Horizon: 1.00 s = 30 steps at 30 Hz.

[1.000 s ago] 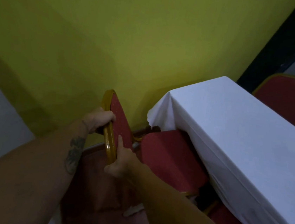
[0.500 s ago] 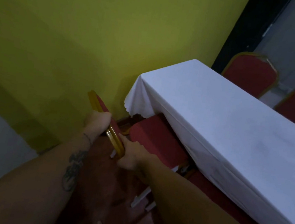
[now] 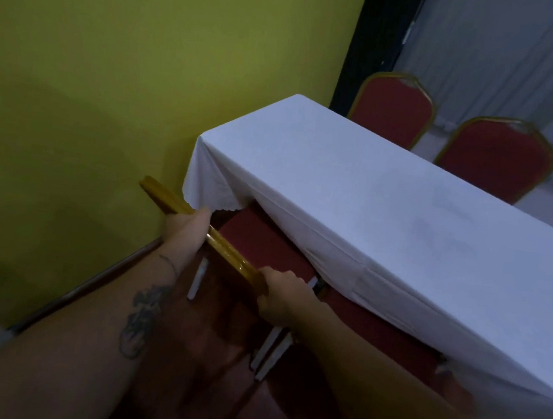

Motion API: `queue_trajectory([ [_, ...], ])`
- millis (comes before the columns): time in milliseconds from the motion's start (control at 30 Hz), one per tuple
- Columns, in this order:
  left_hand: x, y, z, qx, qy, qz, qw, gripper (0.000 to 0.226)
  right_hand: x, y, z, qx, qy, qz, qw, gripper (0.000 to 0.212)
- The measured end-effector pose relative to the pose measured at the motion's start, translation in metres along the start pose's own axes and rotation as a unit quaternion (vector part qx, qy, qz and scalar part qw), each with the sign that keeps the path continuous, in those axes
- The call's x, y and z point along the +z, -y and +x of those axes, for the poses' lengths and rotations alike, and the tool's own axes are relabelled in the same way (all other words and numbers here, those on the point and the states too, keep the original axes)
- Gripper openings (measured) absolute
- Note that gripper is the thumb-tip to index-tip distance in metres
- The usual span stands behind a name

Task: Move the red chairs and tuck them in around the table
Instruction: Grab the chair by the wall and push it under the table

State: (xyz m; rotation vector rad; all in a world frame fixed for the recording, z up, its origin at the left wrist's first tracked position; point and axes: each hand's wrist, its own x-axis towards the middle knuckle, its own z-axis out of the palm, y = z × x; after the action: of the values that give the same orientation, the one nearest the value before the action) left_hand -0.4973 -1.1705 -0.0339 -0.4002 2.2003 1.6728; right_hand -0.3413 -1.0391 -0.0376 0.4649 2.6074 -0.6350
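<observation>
A red chair with a gold frame (image 3: pixel 228 254) stands at the near side of the table, close to its left end. Its red seat (image 3: pixel 257 241) reaches under the white tablecloth (image 3: pixel 389 208). My left hand (image 3: pixel 186 230) grips the top rail of the backrest near its left part. My right hand (image 3: pixel 280 296) grips the same rail at its right end. A second red seat (image 3: pixel 375 327) sits to the right of it, partly under the cloth. Two more red chairs (image 3: pixel 393 109) (image 3: pixel 495 155) stand upright along the table's far side.
A yellow wall (image 3: pixel 130 55) runs close behind the table's left end, with a dark skirting strip (image 3: pixel 87 287) at floor level. A black post (image 3: pixel 373 41) and grey curtains (image 3: pixel 527 55) stand at the back right. White chair legs (image 3: pixel 269 349) show below my right hand.
The backrest rail has swung from edge-on to running across my view, and the seat has gone further under the cloth. My view has turned right, bringing two far-side chairs fully in.
</observation>
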Motion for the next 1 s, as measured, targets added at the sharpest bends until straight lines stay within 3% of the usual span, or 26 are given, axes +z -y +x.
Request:
queue_trajectory([
  [133, 0.013, 0.028, -0.017, -0.064, 0.106, -0.042, 0.991, 0.087, 0.006, -0.022, -0.034, 0.030, 0.068, -0.064, 0.995, 0.049],
  [233, 0.029, 0.039, -0.032, -0.059, 0.089, -0.052, 0.993, 0.073, 0.015, -0.031, -0.048, 0.043, 0.089, -0.134, 0.986, 0.049],
  [433, 0.045, 0.038, -0.022, -0.106, 0.053, -0.111, 0.987, 0.074, 0.015, -0.036, -0.049, 0.012, 0.003, -0.180, 0.984, 0.044],
  [600, 0.049, 0.029, -0.026, -0.117, 0.014, -0.108, 0.987, 0.076, 0.001, -0.033, -0.047, 0.006, -0.023, -0.191, 0.981, 0.019],
  [1000, 0.053, 0.025, -0.021, -0.087, 0.007, -0.076, 0.993, 0.063, -0.025, -0.039, -0.034, 0.016, -0.015, -0.191, 0.981, 0.032],
])
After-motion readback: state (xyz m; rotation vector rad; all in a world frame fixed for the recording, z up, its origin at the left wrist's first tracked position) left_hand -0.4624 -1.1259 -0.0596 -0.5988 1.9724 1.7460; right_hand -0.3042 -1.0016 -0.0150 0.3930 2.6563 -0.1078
